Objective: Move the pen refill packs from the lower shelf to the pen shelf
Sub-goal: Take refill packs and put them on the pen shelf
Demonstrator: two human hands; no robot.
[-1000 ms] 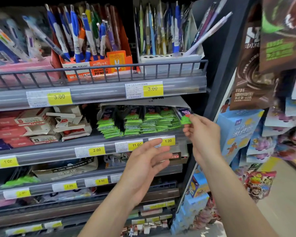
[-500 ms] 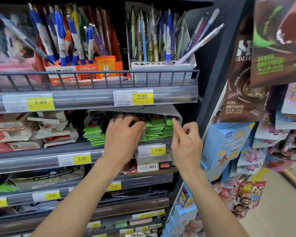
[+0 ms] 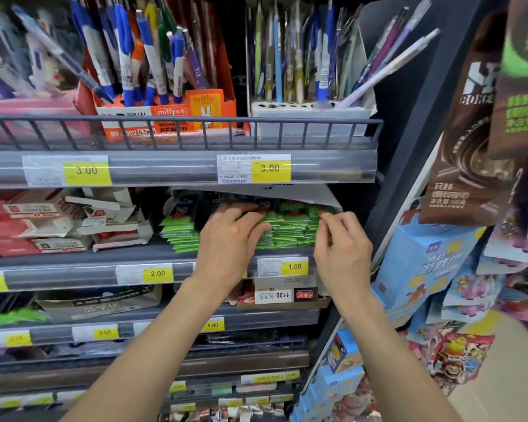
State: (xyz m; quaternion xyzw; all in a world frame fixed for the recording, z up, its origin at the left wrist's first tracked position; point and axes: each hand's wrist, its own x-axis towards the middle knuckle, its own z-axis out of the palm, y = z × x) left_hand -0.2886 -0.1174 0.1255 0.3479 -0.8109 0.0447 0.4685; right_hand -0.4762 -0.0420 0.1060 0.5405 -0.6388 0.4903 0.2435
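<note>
Left hand: the left hand is lying palm-down over the green refill packs, its fingers stretched almost flat and pressing on the glossy tops of the stacks.
Right hand: the right hand is curling its fingertips into the stack at the row's 3 o'clock end; whether a pack is actually being pinched cannot be told.
Refill packs: thin, flat, shiny green plastic sleeves are sitting in tight fanned stacks on the lower shelf, under a bent white card flap.
Pen shelf: the pen shelf is running at 12 o'clock from the hands, fronted by a dark wire rail and a clear plastic strip carrying yellow 3.00 tags.
Pens: slim plastic barrels are standing tilted in an orange cardboard box and a white holed holder.
Left neighbours: torn white and red card cartons are lying at 9 o'clock from the packs.
Side rack: crinkly foil snack bags are hanging at 3 o'clock.
</note>
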